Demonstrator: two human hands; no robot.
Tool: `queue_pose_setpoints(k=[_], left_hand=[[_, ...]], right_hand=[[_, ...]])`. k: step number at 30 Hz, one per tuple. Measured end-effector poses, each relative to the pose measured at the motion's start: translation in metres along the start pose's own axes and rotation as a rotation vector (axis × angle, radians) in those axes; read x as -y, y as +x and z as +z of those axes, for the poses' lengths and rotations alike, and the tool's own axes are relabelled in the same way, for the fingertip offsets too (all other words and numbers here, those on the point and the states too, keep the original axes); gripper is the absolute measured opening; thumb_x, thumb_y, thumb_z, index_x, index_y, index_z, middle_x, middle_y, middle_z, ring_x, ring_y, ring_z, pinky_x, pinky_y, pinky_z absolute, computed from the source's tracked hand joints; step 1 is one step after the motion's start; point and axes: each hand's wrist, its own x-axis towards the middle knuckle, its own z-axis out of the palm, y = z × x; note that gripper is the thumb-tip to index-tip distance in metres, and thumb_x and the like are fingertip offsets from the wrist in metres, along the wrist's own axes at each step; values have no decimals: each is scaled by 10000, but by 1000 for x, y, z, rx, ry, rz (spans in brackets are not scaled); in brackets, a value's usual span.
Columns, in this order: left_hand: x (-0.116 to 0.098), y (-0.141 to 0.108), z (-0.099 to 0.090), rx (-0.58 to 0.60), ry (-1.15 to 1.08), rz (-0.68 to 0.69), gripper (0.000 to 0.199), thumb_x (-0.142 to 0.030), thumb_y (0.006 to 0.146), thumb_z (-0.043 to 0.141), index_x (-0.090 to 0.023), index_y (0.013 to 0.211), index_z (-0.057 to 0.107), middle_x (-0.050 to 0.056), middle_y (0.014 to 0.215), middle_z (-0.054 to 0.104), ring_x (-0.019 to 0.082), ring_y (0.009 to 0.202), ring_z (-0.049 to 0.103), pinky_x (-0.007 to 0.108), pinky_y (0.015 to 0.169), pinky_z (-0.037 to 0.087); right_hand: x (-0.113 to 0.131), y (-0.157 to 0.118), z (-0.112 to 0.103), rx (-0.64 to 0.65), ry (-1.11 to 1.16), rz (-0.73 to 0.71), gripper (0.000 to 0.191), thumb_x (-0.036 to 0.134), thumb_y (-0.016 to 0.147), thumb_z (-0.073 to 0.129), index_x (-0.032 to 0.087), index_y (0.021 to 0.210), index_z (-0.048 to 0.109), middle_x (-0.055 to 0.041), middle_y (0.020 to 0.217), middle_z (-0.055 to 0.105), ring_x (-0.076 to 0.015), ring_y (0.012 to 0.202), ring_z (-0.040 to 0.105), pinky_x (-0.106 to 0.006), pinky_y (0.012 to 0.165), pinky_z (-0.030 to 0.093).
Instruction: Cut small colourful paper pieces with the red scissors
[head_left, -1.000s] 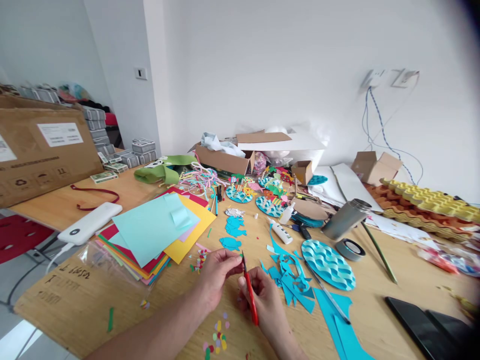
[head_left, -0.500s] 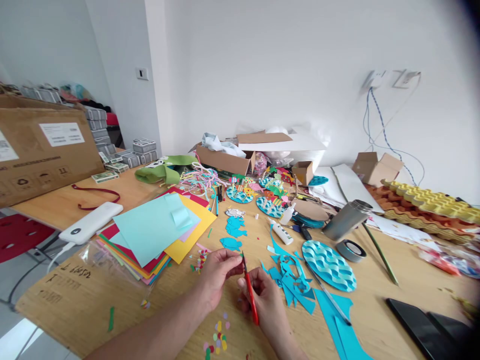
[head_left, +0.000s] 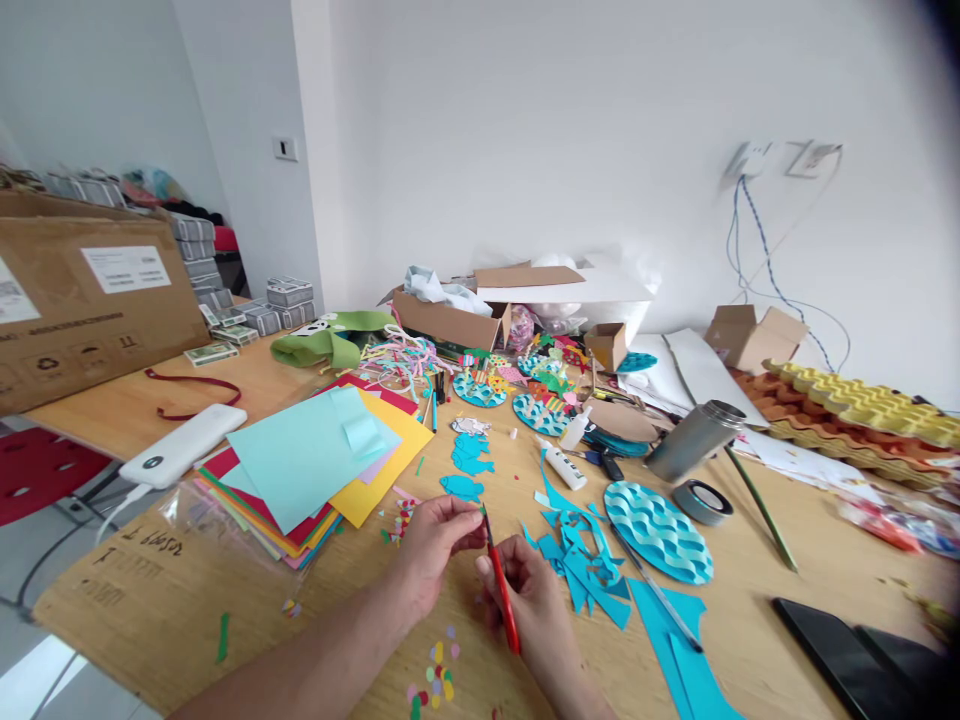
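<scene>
My right hand (head_left: pixel 529 600) is closed round a pair of red-handled scissors (head_left: pixel 504 600), whose dark blades point away from me. At the blade tips, the fingers of my left hand (head_left: pixel 435 550) are pinched together. Whatever they hold is too small to make out; a speck of green shows there. Just beyond the hands, blue paper fish (head_left: pixel 461 487) lie in a column on the table. To the right of the scissors is a heap of blue paper scraps (head_left: pixel 581 560). Several coloured paper dots (head_left: pixel 439 670) are scattered in front, between my forearms.
Coloured paper sheets (head_left: pixel 300 450) lie stacked at left, beside a white power bank (head_left: pixel 184 445). On the right are a wavy blue oval (head_left: pixel 658 532), a pen (head_left: pixel 664 600), a roll of tape (head_left: pixel 703 500), a steel flask (head_left: pixel 694 440) and a glue bottle (head_left: pixel 564 467).
Both hands stay nearly where they were. The scissors and their tips have shifted only very slightly beside the left fingers.
</scene>
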Motion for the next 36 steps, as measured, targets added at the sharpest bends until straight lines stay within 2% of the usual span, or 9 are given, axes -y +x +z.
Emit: queue_pose_setpoints(k=[8,14,24,31,36], left_hand=[[-1,0,0,13,-6,-20,189,-261,568,729,-126,648,624,35,636,631,148,625,571,300,666,453],[-2,2,-3,46,-29,-36,182,-294,631,681,-124,649,618,38,643,626,146,619,577,281,620,450],[-5,5,-6,9,142,-4,167,-278,599,675,-134,621,596,22,591,611,140,590,568,278,624,443],[-7,3,-3,13,224,38,96,-219,606,628,-141,598,573,1,528,578,118,528,531,249,561,409],[-7,3,-3,25,230,47,128,-244,610,642,-137,598,574,15,537,595,118,525,533,250,560,413]], right_hand=[[0,0,0,-33,-13,8,357,437,671,684,199,630,422,85,434,468,-81,309,456,-174,306,316],[0,1,1,-25,2,28,355,438,672,681,199,640,420,91,432,454,-74,298,440,-168,296,306],[0,0,0,-24,-81,-1,365,441,668,687,203,619,414,71,442,491,-83,324,450,-181,307,304],[-2,0,0,16,-49,-13,328,390,695,677,199,637,416,77,434,485,-76,319,452,-169,312,283],[0,0,1,43,27,28,342,420,705,658,202,652,400,96,423,467,-67,275,434,-154,276,294]])
